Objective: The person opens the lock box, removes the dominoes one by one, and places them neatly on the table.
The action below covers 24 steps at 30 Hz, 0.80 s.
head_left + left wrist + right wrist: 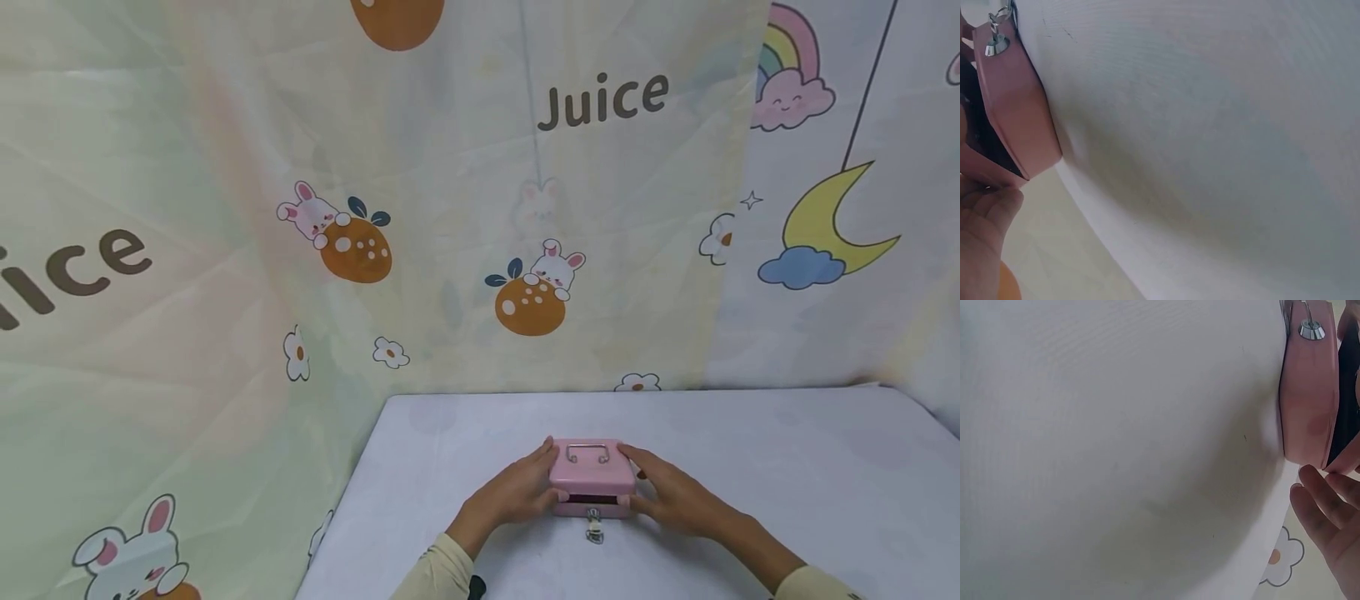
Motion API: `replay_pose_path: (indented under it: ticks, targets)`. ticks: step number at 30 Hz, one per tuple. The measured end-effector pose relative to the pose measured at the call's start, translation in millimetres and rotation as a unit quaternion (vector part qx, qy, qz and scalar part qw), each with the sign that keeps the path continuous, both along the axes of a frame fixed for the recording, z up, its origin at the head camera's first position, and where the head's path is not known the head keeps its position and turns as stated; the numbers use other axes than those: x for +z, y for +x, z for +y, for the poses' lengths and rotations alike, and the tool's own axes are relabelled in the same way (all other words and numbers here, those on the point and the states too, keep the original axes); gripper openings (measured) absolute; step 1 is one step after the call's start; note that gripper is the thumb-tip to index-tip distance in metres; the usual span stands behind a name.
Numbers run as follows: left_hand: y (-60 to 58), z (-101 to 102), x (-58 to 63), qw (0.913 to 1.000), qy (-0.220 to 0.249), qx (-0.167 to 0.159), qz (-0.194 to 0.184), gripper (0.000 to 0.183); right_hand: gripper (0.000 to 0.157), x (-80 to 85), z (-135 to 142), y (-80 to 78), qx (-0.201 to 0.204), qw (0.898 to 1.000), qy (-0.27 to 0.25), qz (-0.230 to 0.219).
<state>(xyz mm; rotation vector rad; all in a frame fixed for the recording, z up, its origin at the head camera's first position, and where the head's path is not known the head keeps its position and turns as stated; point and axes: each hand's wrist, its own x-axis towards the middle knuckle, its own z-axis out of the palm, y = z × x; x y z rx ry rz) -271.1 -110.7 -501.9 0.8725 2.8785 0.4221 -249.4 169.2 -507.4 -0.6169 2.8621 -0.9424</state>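
A small pink cash box [592, 479] with a wire handle [587, 447] on top sits on the white table. Its lid is slightly raised, leaving a dark gap along the front. Keys [595, 530] hang from the lock on the front wall. My left hand [519, 490] grips the lid at the left side, thumb at the front edge. On the opposite side my right hand [678, 498] holds the lid the same way. Both wrist views show the pink lower front [1019, 106] with its metal lock [1311, 330]. The box's inside is too dark to make out.
The white tabletop [465, 433] spreads around the box. A printed cloth [450, 208] with rabbits, fruit and flowers hangs behind and to the left. A small black object [477, 587] shows beside the left sleeve.
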Motion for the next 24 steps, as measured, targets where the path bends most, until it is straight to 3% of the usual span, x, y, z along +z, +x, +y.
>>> replay_pose_path:
  ticks: [14,24]
  targets:
    - [2.2,2,7.5,0.9993,0.025,0.013,0.026,0.064,0.077,6.5,4,-8.4,0.012,1.0,-0.011,0.008]
    - [-3.5,2,5.5,0.9979,0.058,0.029,0.005,0.066,0.07,7.0,6,-15.3,0.021,0.999,-0.03,0.019]
